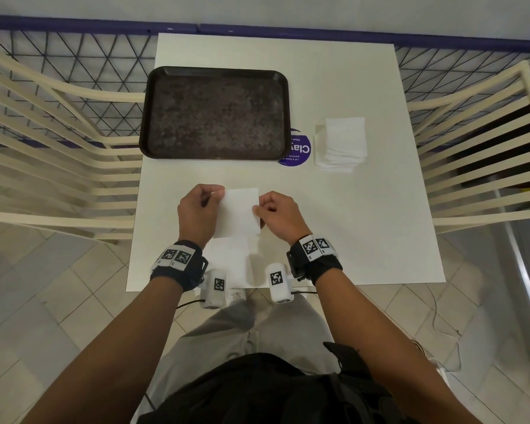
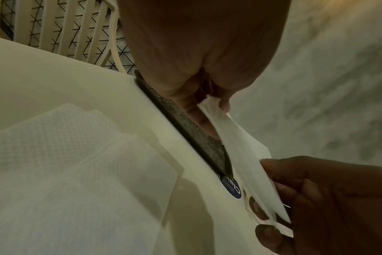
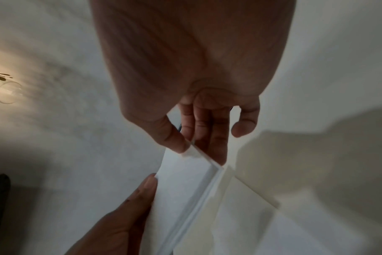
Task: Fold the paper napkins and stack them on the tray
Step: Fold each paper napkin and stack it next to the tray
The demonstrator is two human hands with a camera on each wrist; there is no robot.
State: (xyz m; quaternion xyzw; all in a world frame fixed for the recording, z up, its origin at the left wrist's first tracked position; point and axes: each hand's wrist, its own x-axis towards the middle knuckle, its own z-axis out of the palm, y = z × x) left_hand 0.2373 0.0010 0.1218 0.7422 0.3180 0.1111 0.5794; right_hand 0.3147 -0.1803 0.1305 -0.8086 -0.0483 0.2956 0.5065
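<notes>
the thin white paper napkin [image 1: 239, 211] is held above the near middle of the white square table [image 1: 334, 209], lifted off the surface, with more white napkin paper [image 1: 227, 261] lying flat just beneath it near the table edge. the left hand [image 1: 198, 209] pinches its far left corner between thumb and curled fingers; the right hand [image 1: 280, 214] pinches the right edge the same way, thumb on top. in the right wrist view the held edge shows several thin layers, so it looks partly folded already.

the dark speckled rectangular plastic tray [image 1: 214, 73] sits beyond the hands, holding no napkins, so by my reading this is the first one of the task. the loose stack of unfolded white napkins [image 1: 341, 143] waits to its right, beside a round blue sticker [image 1: 299, 149].

the risks, as i judge them: the layers could slide apart if one pinch loosens, giving a crooked fold. pulling the two hands apart too firmly could tear such soft paper. lowering it askew onto the paper below could drag that sheet along or catch a corner.
</notes>
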